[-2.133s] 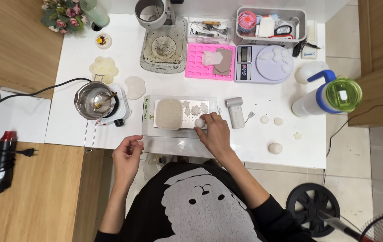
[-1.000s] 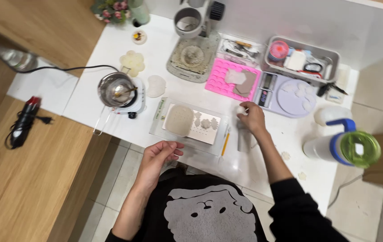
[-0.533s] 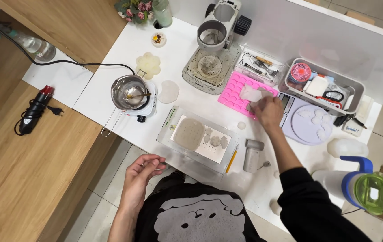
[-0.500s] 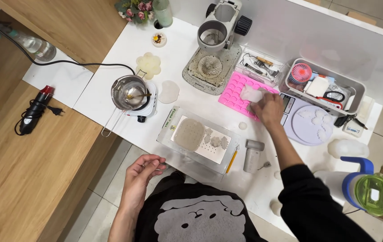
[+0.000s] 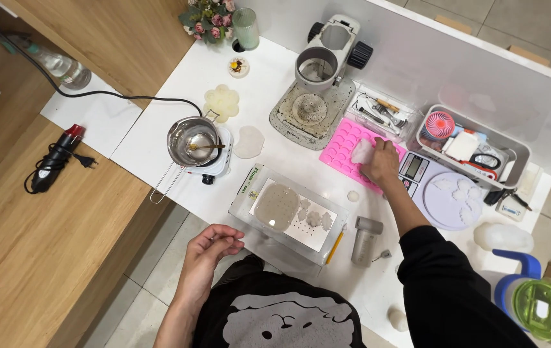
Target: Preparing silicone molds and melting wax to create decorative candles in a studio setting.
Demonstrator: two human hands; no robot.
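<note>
My right hand (image 5: 382, 164) reaches across the white table (image 5: 159, 122) onto a pink silicone mould (image 5: 346, 149). Its fingers close on the edge of a translucent white piece (image 5: 360, 152) lying on the mould. A small white ball (image 5: 353, 195) lies on the table just below the mould. My left hand (image 5: 212, 247) hovers off the table's near edge, fingers loosely curled and holding nothing. Nearest to it is a clear tray (image 5: 244, 205) holding a round grey slab (image 5: 277, 206) and small flower-shaped white casts (image 5: 314, 218).
A steel pot (image 5: 192, 138) sits on a small hot plate left of the tray. A grey stand (image 5: 320, 71), tool box, bin, and lilac scale (image 5: 453, 200) line the back. A grey cylinder (image 5: 366, 240), yellow pencil (image 5: 335, 240), green-lidded bottle (image 5: 540, 309) and heat gun (image 5: 53, 160) lie around.
My right hand carried the white ball away from the tray, left it on the table, then reached up onto the pink mould. The view tilted; my left hand stayed near the edge.
</note>
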